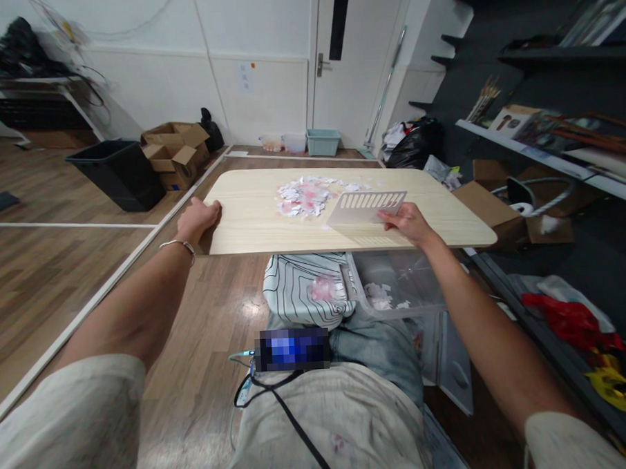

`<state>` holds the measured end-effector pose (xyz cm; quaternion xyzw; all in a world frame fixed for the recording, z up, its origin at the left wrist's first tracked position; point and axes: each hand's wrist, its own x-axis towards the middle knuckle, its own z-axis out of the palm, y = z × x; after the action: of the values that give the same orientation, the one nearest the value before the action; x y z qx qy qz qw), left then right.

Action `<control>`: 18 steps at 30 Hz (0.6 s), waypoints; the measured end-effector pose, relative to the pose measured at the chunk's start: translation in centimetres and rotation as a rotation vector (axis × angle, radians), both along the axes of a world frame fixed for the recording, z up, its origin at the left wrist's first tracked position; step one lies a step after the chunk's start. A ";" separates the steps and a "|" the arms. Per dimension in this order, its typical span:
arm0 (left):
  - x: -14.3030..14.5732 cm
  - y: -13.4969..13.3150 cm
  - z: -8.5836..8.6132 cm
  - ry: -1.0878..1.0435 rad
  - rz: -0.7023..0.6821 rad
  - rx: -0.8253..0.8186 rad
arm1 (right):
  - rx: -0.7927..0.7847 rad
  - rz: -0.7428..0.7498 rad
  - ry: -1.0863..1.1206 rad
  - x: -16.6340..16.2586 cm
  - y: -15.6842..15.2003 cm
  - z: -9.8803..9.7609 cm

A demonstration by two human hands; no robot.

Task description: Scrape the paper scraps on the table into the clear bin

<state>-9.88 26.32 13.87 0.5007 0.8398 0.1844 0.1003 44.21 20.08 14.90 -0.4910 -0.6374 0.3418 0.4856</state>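
Note:
A pale wooden board (pixel 250 216) lies across the view like a tabletop. My left hand (pixel 201 218) grips its left end, fingers curled at the edge. In my right hand (pixel 409 223) is a thin whitish panel with a row of slots (pixel 361 215), pinched at its lower right corner and tilted over the board. Left of the panel lies a pile of torn white paper scraps with pink stains (pixel 306 195). Below the front edge, a clear plastic bin (pixel 403 279) holds some scraps. Beside it is a cushion with black wavy lines (pixel 299 290), stained pink.
A black waste bin (pixel 118 177) and open cardboard boxes (pixel 177 154) stand on the left. Against the back wall is a blue-green basket (pixel 323 143). Dark shelves (pixel 544 55) and another open carton (pixel 493 206) line the right. A blurred-out device (pixel 292 349) rests on my lap.

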 end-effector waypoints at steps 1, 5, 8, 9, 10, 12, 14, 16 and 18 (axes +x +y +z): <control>0.0 0.0 0.0 -0.001 -0.001 0.001 | 0.004 -0.007 0.020 0.0 0.0 0.0; -0.1 0.2 -0.1 -0.007 0.002 0.007 | 0.001 -0.005 0.064 -0.3 0.1 -0.3; -0.1 0.1 -0.3 -0.016 0.001 0.023 | -0.002 0.005 0.021 -0.5 0.2 -0.4; -0.1 0.1 -0.3 -0.018 0.001 0.026 | -0.001 0.002 0.000 -0.5 0.2 -0.4; -0.1 0.1 -0.3 -0.018 0.002 0.026 | 0.004 -0.003 -0.023 -0.4 0.1 -0.4; -0.1 0.1 -0.4 -0.012 0.006 0.026 | 0.021 -0.005 -0.079 -0.3 -0.1 -0.2; -0.1 0.1 -0.4 -0.004 0.007 0.026 | 0.039 0.010 -0.128 -0.1 -0.4 0.0; -0.2 0.2 -0.4 0.001 0.002 0.021 | 0.039 0.034 -0.143 -0.1 -0.7 0.2; -0.2 0.3 -0.4 0.001 -0.002 0.006 | 0.015 0.062 -0.116 -0.1 -0.9 0.3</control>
<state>-10.07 26.61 13.43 0.5019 0.8387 0.1869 0.0987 44.09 19.14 15.20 -0.4864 -0.6818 0.3230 0.4407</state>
